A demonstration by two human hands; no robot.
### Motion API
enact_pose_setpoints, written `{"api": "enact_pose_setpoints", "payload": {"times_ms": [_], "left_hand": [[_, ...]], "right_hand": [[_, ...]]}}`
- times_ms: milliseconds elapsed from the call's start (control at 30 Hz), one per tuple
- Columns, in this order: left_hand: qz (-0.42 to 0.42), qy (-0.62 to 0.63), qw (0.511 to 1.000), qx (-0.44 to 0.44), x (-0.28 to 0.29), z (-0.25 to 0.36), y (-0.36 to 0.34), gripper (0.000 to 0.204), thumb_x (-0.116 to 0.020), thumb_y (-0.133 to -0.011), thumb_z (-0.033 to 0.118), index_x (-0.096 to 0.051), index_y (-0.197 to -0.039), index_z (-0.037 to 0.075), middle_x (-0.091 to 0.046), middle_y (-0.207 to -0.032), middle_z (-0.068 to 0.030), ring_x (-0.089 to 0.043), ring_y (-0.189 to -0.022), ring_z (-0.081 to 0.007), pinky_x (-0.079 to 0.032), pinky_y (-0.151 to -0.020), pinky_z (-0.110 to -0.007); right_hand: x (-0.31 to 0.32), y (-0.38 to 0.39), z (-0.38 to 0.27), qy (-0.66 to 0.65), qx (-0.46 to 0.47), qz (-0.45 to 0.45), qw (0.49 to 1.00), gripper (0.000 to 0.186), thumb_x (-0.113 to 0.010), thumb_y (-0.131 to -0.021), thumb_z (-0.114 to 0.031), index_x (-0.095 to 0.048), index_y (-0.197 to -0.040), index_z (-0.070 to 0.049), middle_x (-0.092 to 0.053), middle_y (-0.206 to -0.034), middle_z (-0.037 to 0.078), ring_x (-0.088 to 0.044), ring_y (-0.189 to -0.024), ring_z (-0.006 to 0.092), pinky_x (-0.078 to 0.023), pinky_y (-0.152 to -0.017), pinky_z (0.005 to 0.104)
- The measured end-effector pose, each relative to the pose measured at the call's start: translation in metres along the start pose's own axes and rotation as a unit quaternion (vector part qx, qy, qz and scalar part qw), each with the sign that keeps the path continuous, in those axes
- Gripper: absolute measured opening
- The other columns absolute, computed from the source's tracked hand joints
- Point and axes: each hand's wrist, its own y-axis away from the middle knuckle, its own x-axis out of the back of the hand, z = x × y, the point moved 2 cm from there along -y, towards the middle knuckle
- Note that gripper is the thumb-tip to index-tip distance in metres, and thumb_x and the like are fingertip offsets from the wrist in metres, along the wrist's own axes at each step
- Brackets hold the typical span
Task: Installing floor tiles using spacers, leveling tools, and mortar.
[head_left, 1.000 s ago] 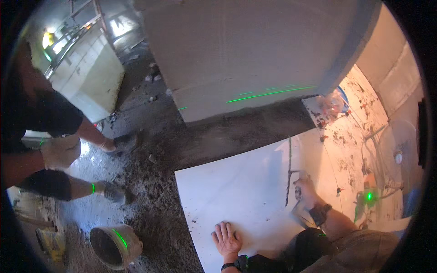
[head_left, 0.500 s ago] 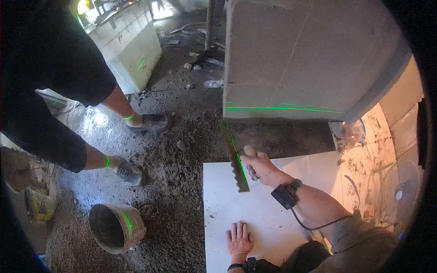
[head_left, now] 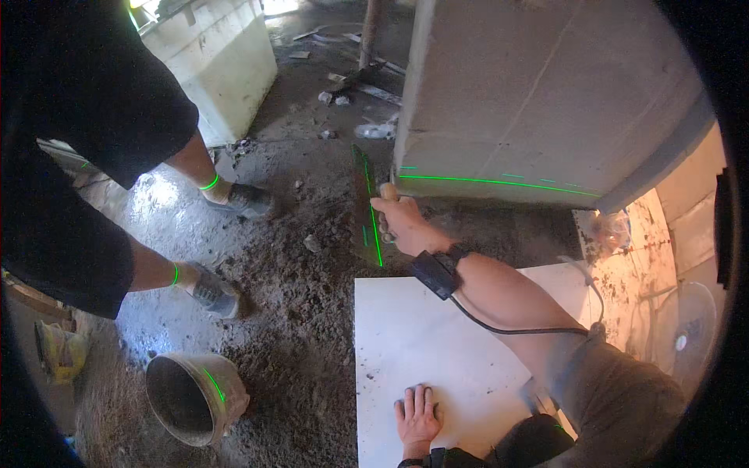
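Observation:
My right hand [head_left: 402, 222] grips the pale handle of a notched trowel [head_left: 365, 218], reaching forward past the far edge of a white board [head_left: 460, 327]. The trowel's long blade lies over the dark, wet mortar [head_left: 312, 288] beside the corner of a grey block wall [head_left: 530, 101]. A green laser line crosses the blade. Whether the blade presses on the mortar I cannot tell. Near me, my left hand [head_left: 417, 421] rests flat on the board, fingers spread, holding nothing.
A co-worker in black shorts [head_left: 117, 93] and dirty shoes [head_left: 214, 291] stands on the mortar at left. Nearer stands a tilted bucket [head_left: 226, 398]. Debris [head_left: 378, 93] and a post [head_left: 370, 35] are farther back. Speckled pale boards [head_left: 644, 273] lie at right.
My right hand has carried the trowel forward and left, off the white board and over the mortar by the wall corner. My left hand stays flat on the board.

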Motion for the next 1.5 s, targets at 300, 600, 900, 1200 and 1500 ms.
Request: {"api": "enact_pose_setpoints", "payload": {"times_ms": [300, 600, 900, 1200, 1500], "left_hand": [[-0.009, 0.023, 1.0, -0.001, 0.0, -0.004, -0.003, 0.043, -0.06, -0.077, 0.032, -0.06, -0.114, 0.011, -0.056, -0.122, -0.0058, -0.05, -0.113, -0.0277, -0.039, -0.089, -0.049], [-0.016, 0.007, 1.0, 0.004, -0.001, -0.003, -0.002, 0.041, -0.059, -0.078, 0.033, -0.062, -0.113, 0.011, -0.057, -0.123, -0.0052, -0.05, -0.115, -0.0281, -0.039, -0.091, -0.05], [-0.031, 0.0, 1.0, 0.003, -0.003, -0.003, 0.001, 0.046, -0.059, -0.079, 0.035, -0.06, -0.117, 0.011, -0.055, -0.127, -0.0061, -0.049, -0.118, -0.0289, -0.036, -0.094, -0.053], [-0.019, -0.025, 1.0, -0.003, -0.011, 0.005, 0.007, 0.05, -0.055, -0.083, 0.039, -0.058, -0.122, 0.009, -0.052, -0.134, -0.009, -0.043, -0.126, -0.0326, -0.03, -0.102, -0.057], [-0.146, 0.011, 0.981, 0.131, 0.009, 0.019, -0.031, 0.058, -0.052, -0.087, 0.037, -0.044, -0.138, 0.013, -0.048, -0.139, -0.0137, -0.045, -0.126, -0.0341, -0.036, -0.102, -0.053]], "right_hand": [[-0.01, -0.023, -0.033, 0.172, 0.12, 0.032, 0.977, 0.023, -0.058, -0.083, -0.016, -0.051, -0.099, -0.002, -0.054, -0.074, 0.016, -0.055, -0.057, 0.0267, -0.042, -0.049, 0.0442], [-0.032, -0.06, -0.127, 0.031, 0.09, 0.017, 0.995, 0.022, -0.058, -0.088, -0.021, -0.047, -0.094, -0.004, -0.051, -0.075, 0.008, -0.052, -0.057, 0.0197, -0.039, -0.046, 0.0361], [0.027, 0.083, 0.013, 0.158, -0.007, -0.147, 0.976, 0.023, -0.061, -0.089, -0.023, -0.045, -0.095, -0.008, -0.047, -0.059, -0.001, -0.044, -0.045, 0.0069, -0.036, -0.037, 0.0217], [0.147, 0.218, 0.069, -0.058, -0.113, -0.027, 0.992, 0.016, -0.058, -0.091, -0.02, -0.047, -0.087, -0.009, -0.044, -0.058, -0.002, -0.04, -0.038, 0.0081, -0.029, -0.033, 0.0246], [0.338, 0.475, 0.067, 0.047, -0.213, 0.03, 0.976, 0.02, -0.056, -0.092, -0.019, -0.052, -0.077, -0.007, -0.049, -0.058, 0.002, -0.047, -0.045, 0.0124, -0.035, -0.041, 0.0262]]}}
